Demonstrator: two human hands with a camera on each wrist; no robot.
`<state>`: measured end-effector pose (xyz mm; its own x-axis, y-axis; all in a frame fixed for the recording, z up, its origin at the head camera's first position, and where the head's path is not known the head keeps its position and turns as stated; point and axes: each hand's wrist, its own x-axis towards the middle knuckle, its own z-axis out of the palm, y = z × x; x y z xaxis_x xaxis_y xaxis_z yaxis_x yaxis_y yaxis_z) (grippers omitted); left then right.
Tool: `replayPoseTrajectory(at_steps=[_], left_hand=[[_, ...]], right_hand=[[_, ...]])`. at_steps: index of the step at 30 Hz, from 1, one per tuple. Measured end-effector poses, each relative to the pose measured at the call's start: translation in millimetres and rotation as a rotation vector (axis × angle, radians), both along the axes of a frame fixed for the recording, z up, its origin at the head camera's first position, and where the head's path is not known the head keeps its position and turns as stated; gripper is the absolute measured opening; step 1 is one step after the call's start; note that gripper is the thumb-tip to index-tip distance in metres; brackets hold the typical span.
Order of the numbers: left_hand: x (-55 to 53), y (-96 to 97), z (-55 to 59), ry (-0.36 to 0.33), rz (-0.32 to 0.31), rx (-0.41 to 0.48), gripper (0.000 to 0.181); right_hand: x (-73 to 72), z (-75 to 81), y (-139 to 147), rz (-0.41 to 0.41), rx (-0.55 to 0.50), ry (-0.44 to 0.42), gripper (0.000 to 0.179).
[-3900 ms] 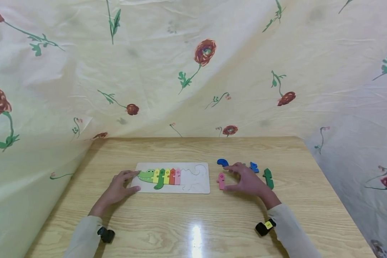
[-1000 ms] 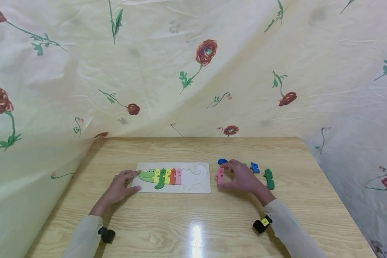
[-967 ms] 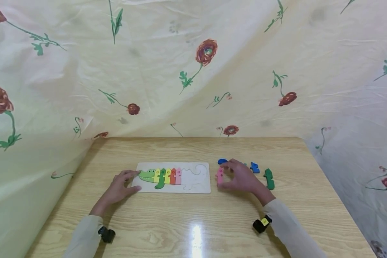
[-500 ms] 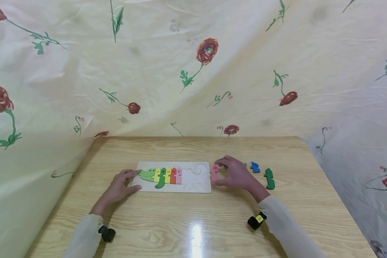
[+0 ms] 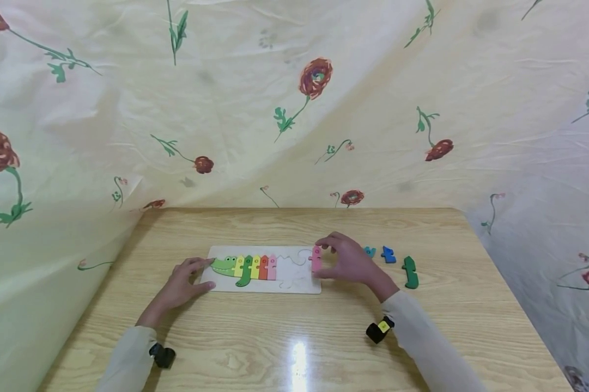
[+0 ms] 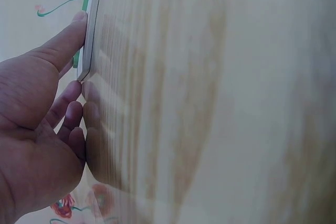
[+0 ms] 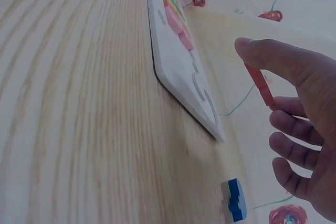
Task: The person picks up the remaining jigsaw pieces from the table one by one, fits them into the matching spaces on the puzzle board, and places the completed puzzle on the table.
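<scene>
A white puzzle board (image 5: 294, 283) lies on the table, with a crocodile's green head (image 5: 224, 267) and a row of yellow, green, red and pink pieces fitted in its left part. On its right part, drawn outlines show. My left hand (image 5: 180, 283) rests at the board's left end, thumb and index finger touching it, as the left wrist view also shows. Between right thumb and forefinger, my right hand (image 5: 350, 261) pinches a pink puzzle piece (image 5: 316, 259), held upright over the board's right end. In the right wrist view this piece is seen edge-on, raised off the board.
Right of my right hand lie a teal piece (image 5: 370, 251), a blue piece (image 5: 388, 254) and a long green piece (image 5: 410, 272). A blue piece (image 7: 237, 200) lies near the board in the right wrist view. Flowered cloth (image 5: 255, 109) hangs behind the wooden table (image 5: 235, 337).
My right hand has taken the pink piece from the table and carried it left, over the board's right end. The teal piece has come into view behind it. My left hand has stayed put.
</scene>
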<state>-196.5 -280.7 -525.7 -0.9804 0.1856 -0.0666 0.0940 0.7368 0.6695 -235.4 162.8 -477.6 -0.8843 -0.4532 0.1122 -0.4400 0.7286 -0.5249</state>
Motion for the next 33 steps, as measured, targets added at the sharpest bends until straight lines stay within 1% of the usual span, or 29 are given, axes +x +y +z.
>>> replayPoseTrajectory(at_steps=[9, 15, 22, 29, 33], left_hand=[[-0.3, -1.4, -0.4, 0.016, -0.011, 0.020, 0.066], [-0.1, -1.5, -0.9, 0.006, -0.006, 0.015, 0.066], [0.2, -1.0, 0.2, 0.002, -0.001, 0.015, 0.066], [0.3, -0.9, 0.8, 0.027, -0.020, 0.024, 0.066], [0.4, -1.5, 0.3, 0.038, -0.021, 0.021, 0.066]], right_hand=[[-4.5, 1.7, -16, -0.002, 0.002, -0.035, 0.072], [-7.6, 1.4, -26, 0.009, -0.009, -0.041, 0.072], [-12.7, -6.6, -41, 0.010, -0.037, -0.079, 0.072], [-15.8, -15.8, -53, 0.024, -0.037, -0.087, 0.070], [-15.8, -18.5, -59, 0.020, -0.054, -0.118, 0.071]])
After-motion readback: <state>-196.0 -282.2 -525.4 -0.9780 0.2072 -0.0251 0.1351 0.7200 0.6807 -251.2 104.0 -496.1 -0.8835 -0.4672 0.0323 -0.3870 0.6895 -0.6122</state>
